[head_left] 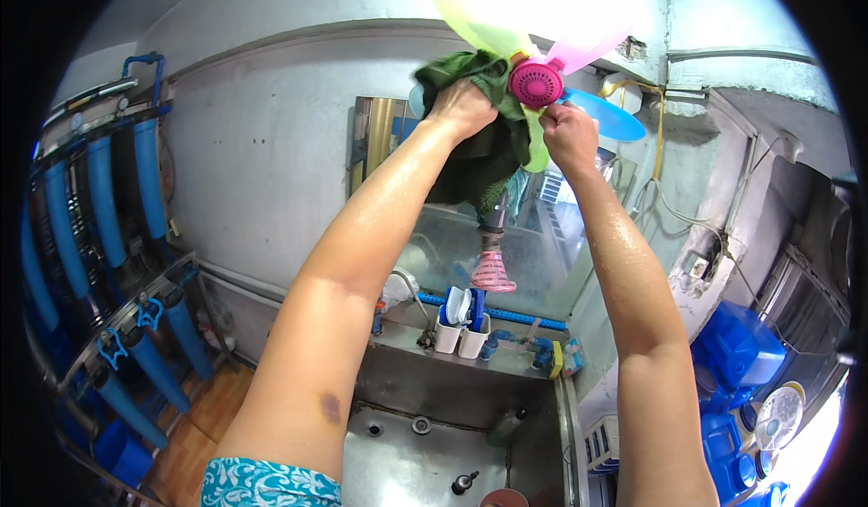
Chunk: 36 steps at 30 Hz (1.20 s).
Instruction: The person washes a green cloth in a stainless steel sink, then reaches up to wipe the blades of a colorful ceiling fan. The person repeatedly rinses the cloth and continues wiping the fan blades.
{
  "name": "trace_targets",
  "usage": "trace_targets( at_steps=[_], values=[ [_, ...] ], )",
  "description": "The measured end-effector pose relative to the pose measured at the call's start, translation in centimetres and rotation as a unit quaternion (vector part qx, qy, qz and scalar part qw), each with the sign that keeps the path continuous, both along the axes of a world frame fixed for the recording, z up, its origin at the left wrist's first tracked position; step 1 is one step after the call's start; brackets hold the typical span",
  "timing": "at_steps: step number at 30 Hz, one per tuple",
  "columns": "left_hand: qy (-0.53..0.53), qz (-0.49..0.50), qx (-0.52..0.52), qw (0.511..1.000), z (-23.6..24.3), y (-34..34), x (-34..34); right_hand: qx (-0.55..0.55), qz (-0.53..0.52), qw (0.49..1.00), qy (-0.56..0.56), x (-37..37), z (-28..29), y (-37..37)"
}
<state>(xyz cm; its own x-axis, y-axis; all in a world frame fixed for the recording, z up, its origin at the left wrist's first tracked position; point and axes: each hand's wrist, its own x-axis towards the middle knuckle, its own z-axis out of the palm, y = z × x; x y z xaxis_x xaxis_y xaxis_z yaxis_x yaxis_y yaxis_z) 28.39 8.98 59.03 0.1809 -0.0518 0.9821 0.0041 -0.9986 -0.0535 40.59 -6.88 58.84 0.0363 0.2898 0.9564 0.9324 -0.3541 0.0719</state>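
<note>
A fan with a pink hub (536,84) and yellow, pink, blue and green blades hangs high in front of me. My left hand (464,109) is closed on a dark green cloth (479,159), bunched up against the left side of the fan and draping downward. Close under the hub, my right hand (570,134) is closed at the base of the blades, between the blue blade (608,116) and the lower green blade (537,150). Which blade its fingertips grip is partly hidden. Both forearms look wet.
Below lies a metal sink (411,453) with a green bottle (508,426) in it. White holders with brushes (463,312) stand on its back ledge before a window. Blue filter tubes (106,199) line the left wall; blue jugs (737,349) stand at right. A pink-wrapped item (493,274) hangs below the cloth.
</note>
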Motion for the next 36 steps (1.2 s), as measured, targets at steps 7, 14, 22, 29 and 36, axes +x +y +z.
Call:
trace_targets(
  at_steps=[7, 14, 22, 29, 36],
  values=[
    [0.145, -0.110, -0.002, 0.983, 3.5, 5.4, -1.4, -0.003, -0.022, 0.999, -0.035, 0.6, 0.6, -1.1],
    [0.032, -0.198, -0.321, 0.926, -2.0, 9.8, -4.5, 0.033, -0.012, 0.999, 0.003, 0.5, 0.1, 0.4],
    [-0.319, -0.532, -0.534, 0.574, -3.6, 7.9, 0.1, 0.056, 0.033, 0.996, 0.065, 0.0, -0.3, 1.3],
    [-0.319, -0.660, -0.519, 0.440, -0.6, -3.8, 6.1, 0.078, 0.042, 0.990, 0.110, -1.4, -1.3, 2.9],
    [-0.374, -0.558, -0.606, 0.427, 0.4, -2.4, 2.5, 0.073, 0.007, 0.997, 0.016, -1.0, -1.3, 1.7]
  ],
)
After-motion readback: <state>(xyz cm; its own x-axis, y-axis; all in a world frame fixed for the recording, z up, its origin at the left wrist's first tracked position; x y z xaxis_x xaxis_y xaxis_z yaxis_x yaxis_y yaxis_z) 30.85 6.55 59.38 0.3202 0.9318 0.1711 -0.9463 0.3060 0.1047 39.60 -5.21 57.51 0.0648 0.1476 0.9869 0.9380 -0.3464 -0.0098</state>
